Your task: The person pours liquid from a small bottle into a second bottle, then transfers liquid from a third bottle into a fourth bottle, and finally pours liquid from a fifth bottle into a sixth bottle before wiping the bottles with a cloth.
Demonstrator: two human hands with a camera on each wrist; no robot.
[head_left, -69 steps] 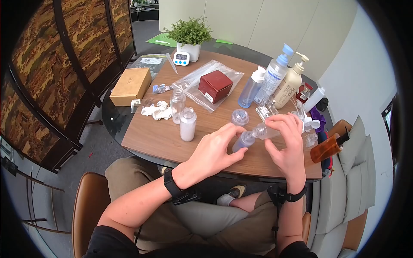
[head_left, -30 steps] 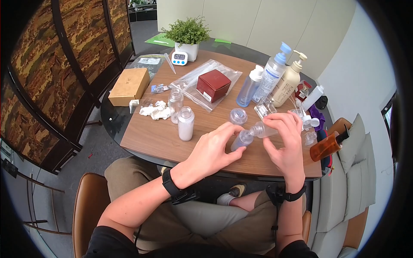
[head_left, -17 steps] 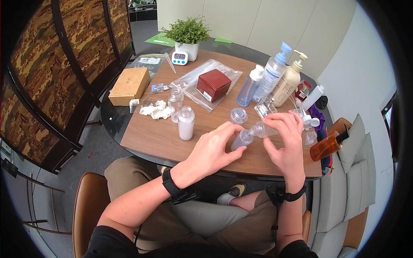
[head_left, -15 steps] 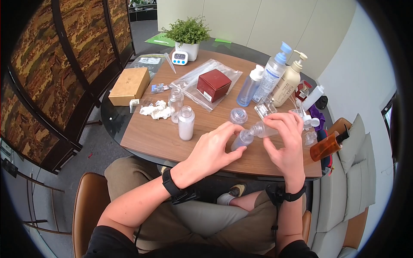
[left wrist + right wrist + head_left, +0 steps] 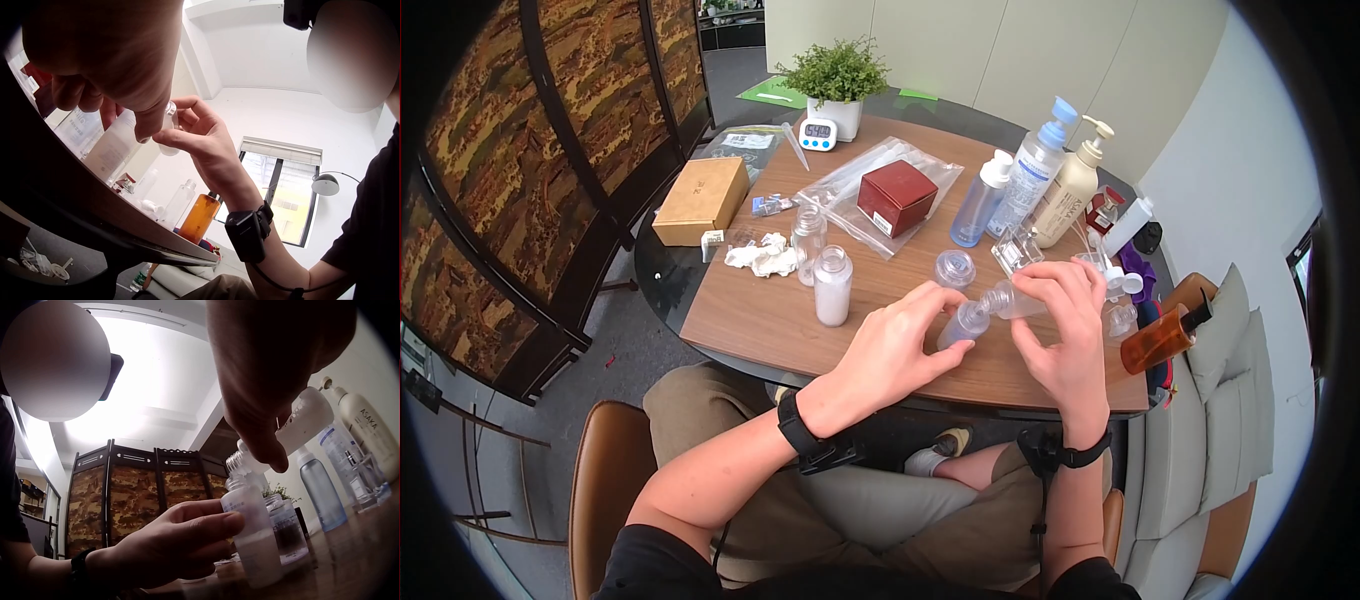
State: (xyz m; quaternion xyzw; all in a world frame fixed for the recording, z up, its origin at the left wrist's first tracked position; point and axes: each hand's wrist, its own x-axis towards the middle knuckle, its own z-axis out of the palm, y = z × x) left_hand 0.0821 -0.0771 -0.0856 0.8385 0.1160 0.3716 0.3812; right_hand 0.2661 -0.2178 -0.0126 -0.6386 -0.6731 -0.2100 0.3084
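Note:
My left hand (image 5: pixel 895 340) grips a small translucent bottle (image 5: pixel 256 550) between thumb and fingers. The bottle stands nearly upright near the table's front, with pale liquid in its lower part. In my right hand (image 5: pixel 1065 330) a second frosted bottle (image 5: pixel 309 419) is held tipped over on its side, neck angled down. Its threaded neck (image 5: pixel 236 464) meets the mouth of the lower bottle, as the right wrist view shows. Just behind them sits a clear round jar (image 5: pixel 954 268). Left of my hands stand an uncapped bottle of whitish content (image 5: pixel 833 295) and a clear bottle (image 5: pixel 808 240).
Behind stand a blue pump bottle (image 5: pixel 980 205), a tall clear pump bottle (image 5: pixel 1032 175) and a cream pump bottle (image 5: pixel 1072 195). An amber bottle (image 5: pixel 1155 340) is at the right edge. A red box (image 5: pixel 897 200) lies on a plastic bag; crumpled tissue (image 5: pixel 765 258) lies left.
The head view has shifted slightly since the earliest frame. Both hands and the two bottles they hold keep the same pose.

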